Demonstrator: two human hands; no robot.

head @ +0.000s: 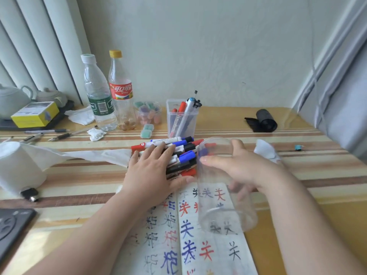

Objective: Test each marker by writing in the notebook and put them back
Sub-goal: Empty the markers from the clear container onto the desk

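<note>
A pile of several markers (179, 150) with red, blue and black caps lies on the striped table just beyond the open notebook (190, 245), whose pages carry red, blue and black characters. My left hand (151, 171) lies flat on the pile, fingers stretched over the markers. My right hand (240, 165) grips a clear plastic jar (224, 195) tipped on its side, its mouth facing the pile and its base over the notebook's right page. The jar looks empty.
A square clear pen holder (181, 120) with markers stands behind the pile. Two plastic bottles (111, 94), a tissue roll (17, 165) with a trailing sheet, small tubs (149, 114), a black roll (264, 121) and a dark device (14, 227) surround the work area.
</note>
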